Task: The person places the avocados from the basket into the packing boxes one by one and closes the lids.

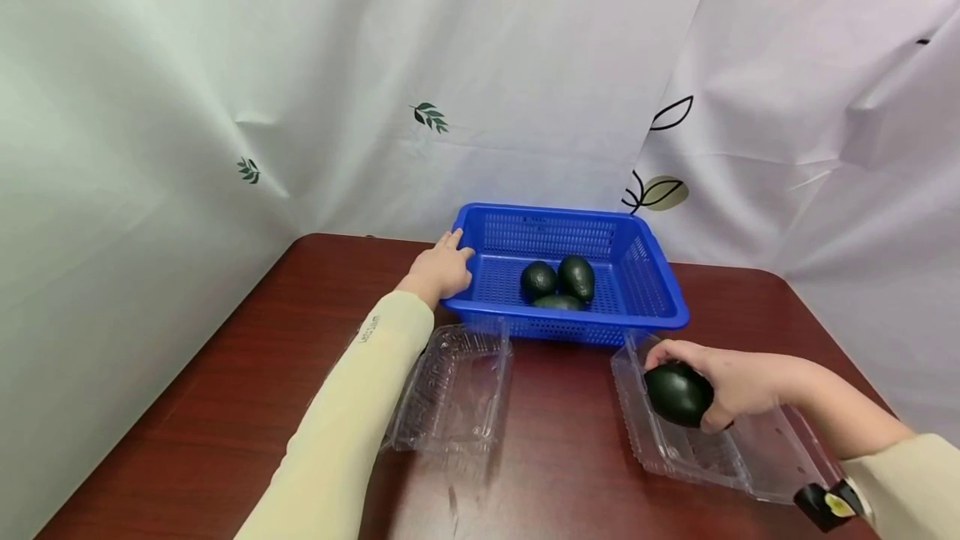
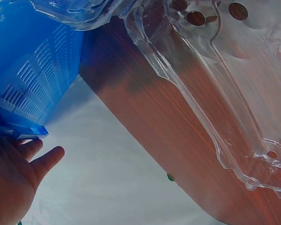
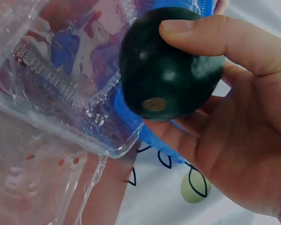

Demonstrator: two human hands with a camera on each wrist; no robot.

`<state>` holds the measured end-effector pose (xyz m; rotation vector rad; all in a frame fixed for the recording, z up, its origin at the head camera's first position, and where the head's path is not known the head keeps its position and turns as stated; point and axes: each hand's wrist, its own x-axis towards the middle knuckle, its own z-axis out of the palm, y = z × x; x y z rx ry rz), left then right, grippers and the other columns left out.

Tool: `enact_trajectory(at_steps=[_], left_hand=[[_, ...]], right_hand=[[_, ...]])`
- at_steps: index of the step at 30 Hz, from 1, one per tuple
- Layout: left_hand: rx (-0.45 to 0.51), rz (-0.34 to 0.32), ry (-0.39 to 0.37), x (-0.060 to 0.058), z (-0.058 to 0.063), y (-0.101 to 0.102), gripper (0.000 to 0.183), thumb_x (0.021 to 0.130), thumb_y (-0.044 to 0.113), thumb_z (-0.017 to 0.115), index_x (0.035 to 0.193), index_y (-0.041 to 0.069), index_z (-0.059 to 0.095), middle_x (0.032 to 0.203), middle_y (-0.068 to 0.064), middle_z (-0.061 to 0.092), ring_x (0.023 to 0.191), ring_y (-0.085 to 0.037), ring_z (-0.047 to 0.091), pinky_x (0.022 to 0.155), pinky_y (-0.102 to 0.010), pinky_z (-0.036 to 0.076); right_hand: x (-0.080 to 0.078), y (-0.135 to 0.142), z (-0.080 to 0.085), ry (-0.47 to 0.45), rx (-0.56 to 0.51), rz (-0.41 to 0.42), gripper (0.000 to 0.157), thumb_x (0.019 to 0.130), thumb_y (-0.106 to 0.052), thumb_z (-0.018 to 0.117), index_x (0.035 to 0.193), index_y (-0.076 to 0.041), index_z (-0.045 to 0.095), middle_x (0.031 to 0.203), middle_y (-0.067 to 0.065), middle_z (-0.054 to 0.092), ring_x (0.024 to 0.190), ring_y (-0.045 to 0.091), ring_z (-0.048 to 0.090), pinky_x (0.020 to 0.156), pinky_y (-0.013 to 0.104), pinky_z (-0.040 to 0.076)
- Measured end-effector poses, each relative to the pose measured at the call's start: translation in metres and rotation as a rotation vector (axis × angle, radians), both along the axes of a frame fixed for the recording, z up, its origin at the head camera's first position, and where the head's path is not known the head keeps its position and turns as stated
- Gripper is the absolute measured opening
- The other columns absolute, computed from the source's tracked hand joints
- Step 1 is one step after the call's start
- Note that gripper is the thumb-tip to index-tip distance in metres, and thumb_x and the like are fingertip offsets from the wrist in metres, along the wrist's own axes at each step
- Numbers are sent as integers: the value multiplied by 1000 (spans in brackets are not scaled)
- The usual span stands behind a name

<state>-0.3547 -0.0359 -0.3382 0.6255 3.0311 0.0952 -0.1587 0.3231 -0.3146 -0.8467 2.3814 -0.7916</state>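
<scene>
The right hand (image 1: pixel 738 377) has its grip clamped round a dark green avocado (image 1: pixel 675 394), in front of the right end of the blue basket (image 1: pixel 577 323), over a clear plastic container (image 1: pixel 693 450); the left hand (image 1: pixel 441 267) touches the basket's left rim, its fingers straight and apart; three other avocados (image 1: pixel 576 277) lie inside the basket; another clear container (image 1: pixel 468 394) stands on the worktop (image 1: pixel 562 423) in front of the basket's left end; a white printed cloth (image 1: pixel 525 90) hangs behind the basket.

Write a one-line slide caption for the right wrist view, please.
The right grip holds a dark avocado, with a clear plastic container and a blue basket beyond.
</scene>
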Motion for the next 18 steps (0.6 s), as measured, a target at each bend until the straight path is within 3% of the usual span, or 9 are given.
enact_trajectory(at_steps=[3, 10, 18], left_hand=[[0, 2, -2, 0, 1, 0, 51, 92, 23, 43, 142, 13, 40, 154, -11, 10, 140, -28, 7, 108, -44, 24], [-2, 0, -7, 1, 3, 0, 51, 92, 23, 44, 142, 12, 40, 154, -11, 10, 140, -27, 5, 109, -43, 20], [8, 7, -4, 2, 2, 1, 51, 91, 23, 44, 141, 12, 42, 154, -11, 11, 140, -27, 6, 108, -43, 23]], right_hand=[[2, -2, -4, -98, -21, 13, 73, 61, 1, 75, 120, -18, 38, 112, 9, 43, 95, 17, 48, 70, 27, 46], [6, -10, -17, -57, 18, 22, 72, 58, -2, 78, 115, -21, 38, 108, 6, 42, 93, 13, 45, 71, 25, 43], [7, -19, -31, -44, 3, 68, 73, 55, 2, 76, 114, -23, 41, 110, 5, 39, 94, 13, 45, 70, 25, 42]])
